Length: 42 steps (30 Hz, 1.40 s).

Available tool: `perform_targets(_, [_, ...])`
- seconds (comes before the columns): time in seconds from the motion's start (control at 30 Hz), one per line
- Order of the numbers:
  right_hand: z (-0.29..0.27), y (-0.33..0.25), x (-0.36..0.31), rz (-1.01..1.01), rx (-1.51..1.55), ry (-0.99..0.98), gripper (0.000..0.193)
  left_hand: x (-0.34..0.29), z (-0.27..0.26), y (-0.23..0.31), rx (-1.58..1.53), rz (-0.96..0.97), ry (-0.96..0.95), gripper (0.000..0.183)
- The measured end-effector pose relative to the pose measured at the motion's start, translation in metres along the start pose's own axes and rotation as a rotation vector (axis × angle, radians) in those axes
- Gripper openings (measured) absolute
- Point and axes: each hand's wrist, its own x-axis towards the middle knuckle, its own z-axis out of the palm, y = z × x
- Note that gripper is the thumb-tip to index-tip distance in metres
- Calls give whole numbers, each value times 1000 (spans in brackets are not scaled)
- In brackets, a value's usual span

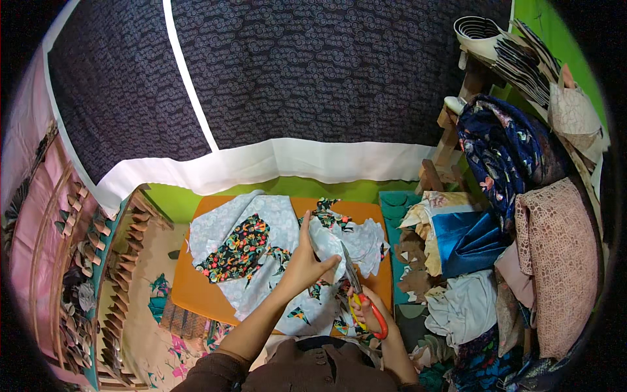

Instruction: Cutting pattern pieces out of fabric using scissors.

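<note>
My left hand holds up a pale piece of fabric, thumb in front and fingers stretched along its left side. In my right hand is a pair of scissors with red and yellow handles, its blades pointing up at the fabric's right edge. Whether the blades have the cloth between them, I cannot tell. Beneath both hands, black floral cloth with a whitish reverse side lies crumpled across an orange table.
Folded cloths, including a shiny blue one and a white one, are piled at the right. Lacy beige fabric hangs beyond them. Wooden racks with rows of pointed pieces stand left. A dark patterned curtain spans the far side.
</note>
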Motion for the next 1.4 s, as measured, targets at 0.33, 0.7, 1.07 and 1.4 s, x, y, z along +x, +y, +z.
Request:
perform_targets(0.33, [-5, 7, 8, -16, -84, 8, 76, 2, -3, 6, 90, 16, -88, 97])
perform_targets(0.7, [-4, 3, 0, 68, 63, 14, 71, 0, -2, 15, 40, -67, -70, 94])
perform_targets(1.07, [1, 6, 7, -110, -2, -3, 68, 3, 1, 9, 73, 0, -87, 94])
perform_targets(1.4, [-4, -6, 7, 63, 17, -19, 70, 7, -9, 23, 27, -157, -156, 97])
